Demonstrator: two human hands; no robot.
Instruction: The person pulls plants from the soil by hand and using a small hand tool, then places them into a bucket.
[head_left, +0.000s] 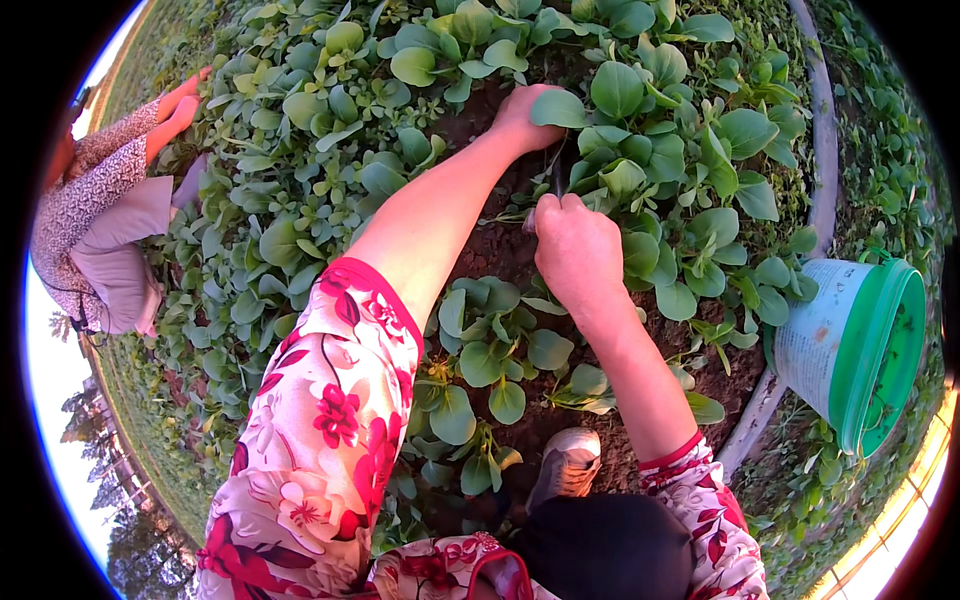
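Observation:
My left hand reaches down among leafy green plants. A round leaf covers its fingers, so what they hold is hidden. Just below it, my right hand is closed around the handle of a small hand tool. A narrow dark blade seems to run from that fist toward the plant bases under my left hand; its full shape is hidden. Beside my right fist, broad leaves crowd in on the right. Bare brown soil shows to its left.
A white and green plastic bucket lies tipped at right, with plant bits inside. A grey hose runs along the bed behind it. My shoe rests on soil near more plants. Another person crouches at far left, hands among the plants.

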